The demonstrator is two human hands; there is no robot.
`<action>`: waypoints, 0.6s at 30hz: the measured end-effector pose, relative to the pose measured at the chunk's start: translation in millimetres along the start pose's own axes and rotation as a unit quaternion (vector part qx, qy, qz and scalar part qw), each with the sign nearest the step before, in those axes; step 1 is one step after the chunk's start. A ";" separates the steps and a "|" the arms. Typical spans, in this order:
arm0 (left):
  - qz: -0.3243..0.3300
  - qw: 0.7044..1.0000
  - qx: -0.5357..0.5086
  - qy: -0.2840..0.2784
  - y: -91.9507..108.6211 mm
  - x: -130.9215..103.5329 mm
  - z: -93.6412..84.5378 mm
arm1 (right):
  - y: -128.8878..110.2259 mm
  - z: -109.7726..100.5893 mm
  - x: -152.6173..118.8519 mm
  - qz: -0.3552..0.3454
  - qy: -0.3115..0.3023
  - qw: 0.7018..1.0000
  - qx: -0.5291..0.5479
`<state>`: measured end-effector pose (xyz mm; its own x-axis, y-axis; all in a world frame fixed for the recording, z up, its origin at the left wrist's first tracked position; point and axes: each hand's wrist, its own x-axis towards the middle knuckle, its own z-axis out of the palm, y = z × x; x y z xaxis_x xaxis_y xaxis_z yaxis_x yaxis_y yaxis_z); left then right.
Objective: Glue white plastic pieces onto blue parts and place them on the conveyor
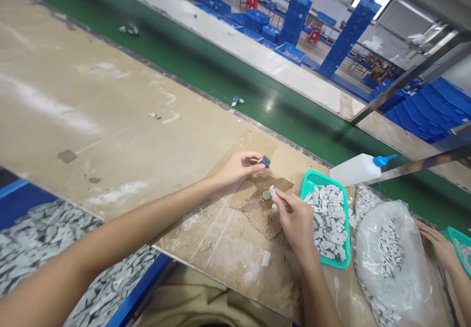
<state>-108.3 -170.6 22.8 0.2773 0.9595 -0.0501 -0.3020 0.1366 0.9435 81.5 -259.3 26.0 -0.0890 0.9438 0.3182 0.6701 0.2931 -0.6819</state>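
My left hand (239, 169) pinches a small dark grey block (264, 161) between thumb and fingers, just above the workbench. My right hand (296, 219) holds a small white piece (273, 192) at its fingertips, right beside a small round metal disc (266, 195) that lies on a torn piece of brown cardboard (257, 214). To the right of my right hand stands a teal basket (308, 178) filled with several small white pieces.
A white squeeze bottle (355, 170) with a blue nozzle lies behind the basket. A clear plastic bag (390, 258) of white pieces sits at right, next to another person's hand (439, 246). A blue crate (22, 199) of grey parts is at lower left. A green conveyor belt (206, 67) runs behind the bench.
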 end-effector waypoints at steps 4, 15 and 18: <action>0.031 0.999 0.021 0.031 -2.1 0.6 -5.8 | 7.9 2.1 0.5 -0.063 -0.034 0.995 -0.071; 0.034 0.999 -0.017 0.014 -6.4 4.4 -7.7 | 13.8 7.5 -2.1 -0.119 -0.072 0.979 -0.151; 0.025 1.000 -0.013 0.011 -6.2 5.0 -7.4 | 10.4 7.3 -2.9 -0.106 -0.083 0.980 -0.148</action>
<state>-111.8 -164.8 14.3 0.2417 0.9703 -0.0104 -0.3394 0.0946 0.9359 83.3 -257.8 13.1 -0.3510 0.8856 0.3041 0.8056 0.4511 -0.3841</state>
